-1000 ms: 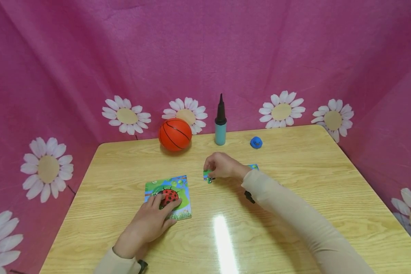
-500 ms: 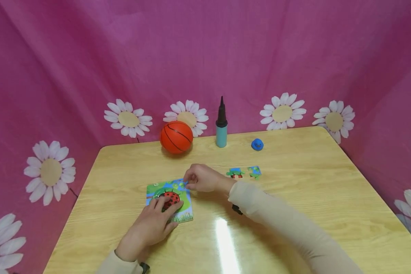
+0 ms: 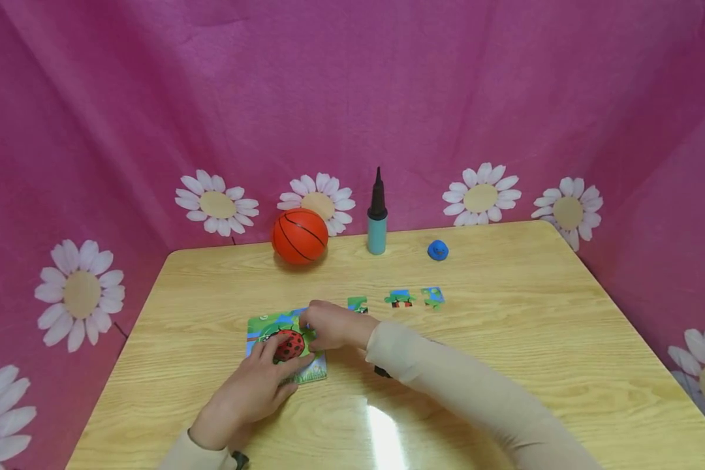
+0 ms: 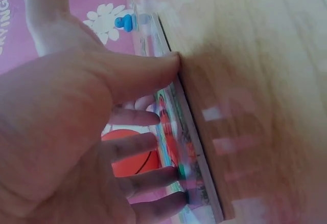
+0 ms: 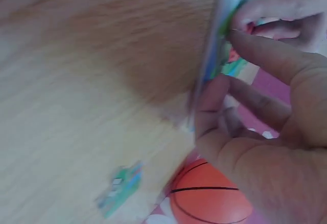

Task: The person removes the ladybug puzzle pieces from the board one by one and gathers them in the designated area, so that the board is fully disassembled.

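Note:
A ladybug jigsaw puzzle (image 3: pixel 317 373) in a square tray lies at the table's left middle. My left hand (image 3: pixel 248 390) rests on it, with extended fingers on the picture and the thumb at the near edge; the left wrist view shows that thumb (image 4: pixel 145 70) against the rim. At the puzzle's upper right part, my right hand (image 3: pixel 333 326) bends its thumb and forefinger onto a puzzle piece, mostly hidden beneath them. In the right wrist view both fingertips touch the puzzle (image 5: pixel 210 45). Three loose pieces lie to the right: one green (image 3: pixel 356 303), one red-and-green (image 3: pixel 399 298), one blue-and-green (image 3: pixel 433 297).
An orange basketball (image 3: pixel 300 236), a teal hand pump (image 3: pixel 377 234) with a black nozzle and a blue rubber duck (image 3: pixel 438 250) stand along the back of the wooden table (image 3: pixel 505 339). A pink flowered curtain (image 3: pixel 352 98) surrounds it.
My right hand has left a piece on the table, moved left to the puzzle's upper right corner, then slightly further inward. The left hand has stayed on the puzzle.

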A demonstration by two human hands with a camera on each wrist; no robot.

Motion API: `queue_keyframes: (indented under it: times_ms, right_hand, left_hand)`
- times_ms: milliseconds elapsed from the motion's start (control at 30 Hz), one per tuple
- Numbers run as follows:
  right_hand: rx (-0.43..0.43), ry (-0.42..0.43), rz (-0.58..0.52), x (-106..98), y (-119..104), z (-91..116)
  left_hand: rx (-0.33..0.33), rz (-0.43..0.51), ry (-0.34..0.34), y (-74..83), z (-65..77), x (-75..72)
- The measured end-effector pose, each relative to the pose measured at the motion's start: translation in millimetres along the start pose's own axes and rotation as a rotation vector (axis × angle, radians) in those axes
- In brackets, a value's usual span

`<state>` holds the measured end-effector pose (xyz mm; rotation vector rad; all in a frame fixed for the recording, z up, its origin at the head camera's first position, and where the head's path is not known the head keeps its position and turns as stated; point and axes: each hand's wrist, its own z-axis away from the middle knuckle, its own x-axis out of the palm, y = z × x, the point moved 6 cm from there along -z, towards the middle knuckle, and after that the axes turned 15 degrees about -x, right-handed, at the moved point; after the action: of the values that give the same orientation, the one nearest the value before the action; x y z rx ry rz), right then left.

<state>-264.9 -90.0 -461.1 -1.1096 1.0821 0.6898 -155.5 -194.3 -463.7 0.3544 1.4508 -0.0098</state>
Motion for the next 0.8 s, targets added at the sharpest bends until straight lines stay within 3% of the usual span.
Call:
queue_keyframes:
  times_ms: [200, 333, 567, 800]
  right_hand:
    - [0.195, -0.053, -0.109, 2, 4, -6]
    - [0.253, -0.048, -0.181, 2, 11, -6]
    - [0.235, -0.012, -0.216, 1, 14, -6]
    - [0.105, 0.077, -0.230, 4, 16, -1]
  left_hand:
    - [-0.024, 0.018, -0.066, 1.2, -1.8, 0.4]
    - [-0.024, 0.046, -0.089, 3.2, -3.1, -2.5]
    - [-0.030, 0.027, -0.086, 3.1, -4.5, -5.1]
    - [-0.034, 0.014, -0.095, 0.7, -7.0, 2.4]
